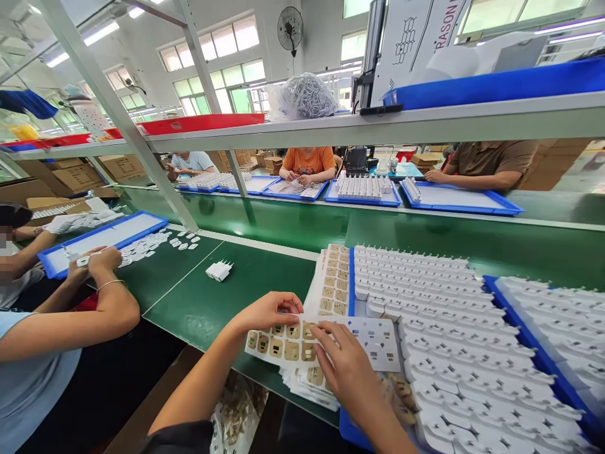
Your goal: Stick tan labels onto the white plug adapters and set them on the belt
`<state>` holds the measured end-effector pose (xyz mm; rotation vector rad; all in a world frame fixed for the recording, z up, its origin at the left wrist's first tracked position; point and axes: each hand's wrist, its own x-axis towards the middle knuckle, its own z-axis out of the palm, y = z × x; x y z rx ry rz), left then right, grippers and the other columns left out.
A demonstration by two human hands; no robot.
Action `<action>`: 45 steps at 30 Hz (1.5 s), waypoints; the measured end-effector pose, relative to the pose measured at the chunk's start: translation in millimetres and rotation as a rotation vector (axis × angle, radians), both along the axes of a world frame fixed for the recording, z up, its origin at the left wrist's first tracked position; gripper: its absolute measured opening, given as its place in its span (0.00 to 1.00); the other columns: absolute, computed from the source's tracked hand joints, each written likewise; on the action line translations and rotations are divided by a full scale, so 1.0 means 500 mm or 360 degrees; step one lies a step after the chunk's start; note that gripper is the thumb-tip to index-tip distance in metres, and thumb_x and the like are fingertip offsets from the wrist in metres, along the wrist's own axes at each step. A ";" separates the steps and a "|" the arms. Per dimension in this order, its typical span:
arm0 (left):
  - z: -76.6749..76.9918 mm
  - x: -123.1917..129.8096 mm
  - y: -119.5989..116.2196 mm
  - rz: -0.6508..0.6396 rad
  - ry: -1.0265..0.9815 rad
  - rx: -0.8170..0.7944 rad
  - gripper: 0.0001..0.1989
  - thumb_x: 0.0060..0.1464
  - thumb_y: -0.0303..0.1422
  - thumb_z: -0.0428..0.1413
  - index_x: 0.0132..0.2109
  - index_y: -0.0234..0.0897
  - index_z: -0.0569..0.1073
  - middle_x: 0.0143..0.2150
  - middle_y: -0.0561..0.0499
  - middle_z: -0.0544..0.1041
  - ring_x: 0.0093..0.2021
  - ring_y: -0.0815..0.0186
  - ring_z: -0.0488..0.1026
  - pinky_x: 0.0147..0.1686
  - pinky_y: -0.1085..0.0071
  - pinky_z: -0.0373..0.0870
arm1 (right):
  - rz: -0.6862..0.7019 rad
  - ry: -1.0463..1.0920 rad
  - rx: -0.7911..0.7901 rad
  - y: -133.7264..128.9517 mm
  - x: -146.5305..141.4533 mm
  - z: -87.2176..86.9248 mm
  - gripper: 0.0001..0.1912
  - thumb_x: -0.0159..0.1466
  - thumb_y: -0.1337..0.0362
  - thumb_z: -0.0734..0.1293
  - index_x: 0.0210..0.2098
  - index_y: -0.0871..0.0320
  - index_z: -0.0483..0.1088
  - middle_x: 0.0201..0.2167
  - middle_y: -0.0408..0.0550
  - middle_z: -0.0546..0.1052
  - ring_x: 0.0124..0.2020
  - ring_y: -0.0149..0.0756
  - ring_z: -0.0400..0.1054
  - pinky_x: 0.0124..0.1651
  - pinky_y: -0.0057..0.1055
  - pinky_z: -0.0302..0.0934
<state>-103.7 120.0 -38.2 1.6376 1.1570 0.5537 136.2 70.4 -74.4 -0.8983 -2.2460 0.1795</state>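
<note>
A white sheet of tan square stickers lies tilted across the space between my hands. My left hand is closed on its upper edge, thumb and fingers pinching it. The bent fingers of my right hand meet at a sticker near the sheet's middle; whether its edge is lifted is too small to tell. Right of that, the sheet's backing is bare white with small printed marks. Below it sits a stack of more sticker sheets, and another pile of sheets lies behind.
White charger housings in rows fill a blue tray on my right, with a second blue tray beyond. One white plug adapter stands on the green table. A co-worker's hands work at left, near loose white pieces. A shelf crosses overhead.
</note>
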 end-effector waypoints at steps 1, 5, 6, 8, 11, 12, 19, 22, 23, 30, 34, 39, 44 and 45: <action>0.005 0.004 -0.003 -0.0015 -0.0038 -0.0015 0.16 0.52 0.42 0.64 0.42 0.35 0.75 0.33 0.53 0.77 0.32 0.69 0.71 0.34 0.74 0.65 | 0.0008 0.0026 0.0025 0.002 -0.005 0.006 0.17 0.68 0.73 0.60 0.55 0.58 0.69 0.46 0.55 0.76 0.45 0.45 0.72 0.46 0.42 0.72; 0.009 0.016 -0.008 -0.0051 -0.0186 -0.0093 0.20 0.52 0.45 0.64 0.44 0.34 0.73 0.29 0.55 0.75 0.27 0.72 0.66 0.29 0.76 0.60 | 0.0016 0.0095 0.0082 0.006 -0.021 0.012 0.16 0.69 0.73 0.60 0.53 0.58 0.71 0.43 0.54 0.77 0.43 0.44 0.72 0.44 0.41 0.72; 0.008 0.018 -0.009 -0.0056 -0.0218 -0.0116 0.21 0.52 0.45 0.64 0.44 0.34 0.72 0.28 0.55 0.75 0.26 0.73 0.65 0.28 0.76 0.59 | 0.0013 0.0114 0.0086 0.006 -0.022 0.011 0.15 0.69 0.73 0.59 0.52 0.58 0.71 0.42 0.54 0.77 0.42 0.43 0.72 0.43 0.40 0.72; 0.003 0.021 -0.010 -0.0066 -0.0275 -0.0165 0.22 0.51 0.46 0.65 0.44 0.34 0.72 0.28 0.55 0.75 0.25 0.74 0.63 0.26 0.77 0.57 | 0.0002 0.0152 0.0091 0.006 -0.024 0.007 0.15 0.70 0.72 0.59 0.53 0.58 0.72 0.41 0.54 0.77 0.41 0.43 0.72 0.43 0.39 0.72; -0.006 0.024 -0.010 -0.0094 -0.0344 -0.0228 0.24 0.50 0.47 0.66 0.45 0.34 0.72 0.28 0.54 0.75 0.23 0.76 0.62 0.25 0.77 0.55 | -0.0004 0.0212 0.0103 0.005 -0.023 0.003 0.16 0.70 0.71 0.60 0.54 0.57 0.72 0.40 0.53 0.76 0.40 0.42 0.72 0.41 0.39 0.72; -0.009 0.025 -0.010 -0.0103 -0.0360 -0.0238 0.24 0.49 0.47 0.66 0.45 0.34 0.72 0.28 0.54 0.76 0.23 0.76 0.62 0.25 0.77 0.54 | -0.0002 0.0226 0.0093 0.005 -0.022 0.002 0.16 0.70 0.71 0.60 0.54 0.56 0.72 0.40 0.52 0.76 0.40 0.42 0.72 0.41 0.38 0.72; -0.014 0.033 -0.008 -0.0141 -0.0531 -0.0335 0.23 0.49 0.44 0.67 0.46 0.33 0.72 0.30 0.52 0.78 0.24 0.75 0.65 0.26 0.76 0.55 | -0.0018 0.0299 0.0002 0.003 -0.015 0.007 0.20 0.70 0.69 0.61 0.59 0.51 0.69 0.41 0.52 0.75 0.41 0.42 0.72 0.42 0.37 0.73; -0.005 0.037 -0.011 -0.0095 -0.0552 -0.0372 0.24 0.48 0.43 0.68 0.46 0.33 0.72 0.30 0.52 0.79 0.23 0.76 0.64 0.25 0.77 0.54 | -0.0015 0.0381 -0.0017 0.003 -0.011 0.008 0.17 0.70 0.68 0.62 0.56 0.54 0.71 0.42 0.53 0.75 0.43 0.42 0.73 0.44 0.38 0.73; -0.002 0.037 -0.012 -0.0080 -0.0549 -0.0373 0.24 0.48 0.42 0.68 0.46 0.33 0.72 0.29 0.52 0.79 0.23 0.76 0.63 0.25 0.77 0.54 | -0.0022 0.0416 -0.0024 0.003 -0.010 0.009 0.16 0.70 0.68 0.62 0.55 0.55 0.71 0.42 0.53 0.75 0.43 0.42 0.72 0.46 0.39 0.73; 0.004 0.039 -0.014 -0.0071 -0.0511 -0.0369 0.22 0.50 0.40 0.67 0.47 0.33 0.72 0.28 0.54 0.79 0.22 0.76 0.61 0.24 0.77 0.52 | -0.0028 0.0516 -0.0081 0.004 -0.007 0.008 0.15 0.69 0.69 0.63 0.53 0.55 0.72 0.43 0.53 0.75 0.45 0.41 0.72 0.48 0.39 0.72; -0.003 0.037 -0.012 -0.0105 -0.0507 -0.0365 0.22 0.51 0.40 0.67 0.48 0.33 0.72 0.28 0.54 0.78 0.22 0.76 0.61 0.24 0.77 0.52 | -0.0016 0.0530 -0.0069 0.004 -0.006 0.010 0.13 0.69 0.69 0.63 0.51 0.54 0.74 0.41 0.52 0.76 0.43 0.40 0.73 0.46 0.38 0.72; -0.012 0.034 -0.009 -0.0141 -0.0495 -0.0402 0.23 0.51 0.40 0.67 0.50 0.33 0.73 0.29 0.53 0.78 0.21 0.77 0.58 0.23 0.77 0.50 | 0.0052 0.0555 -0.0076 0.003 -0.004 0.015 0.10 0.69 0.71 0.63 0.45 0.54 0.75 0.39 0.49 0.76 0.40 0.38 0.72 0.44 0.36 0.70; -0.013 0.037 -0.009 -0.0162 -0.0492 -0.0406 0.25 0.50 0.42 0.67 0.50 0.33 0.73 0.28 0.53 0.78 0.21 0.77 0.59 0.24 0.78 0.52 | 0.0101 0.0595 -0.0071 0.004 -0.005 0.016 0.08 0.69 0.72 0.62 0.39 0.55 0.71 0.38 0.49 0.76 0.42 0.38 0.72 0.45 0.35 0.69; -0.014 0.037 -0.007 -0.0162 -0.0459 -0.0385 0.26 0.50 0.43 0.67 0.50 0.33 0.72 0.28 0.53 0.78 0.21 0.76 0.60 0.24 0.78 0.52 | 0.0105 0.0597 -0.0072 0.004 -0.003 0.017 0.08 0.69 0.73 0.62 0.39 0.55 0.71 0.38 0.49 0.76 0.42 0.38 0.71 0.45 0.35 0.69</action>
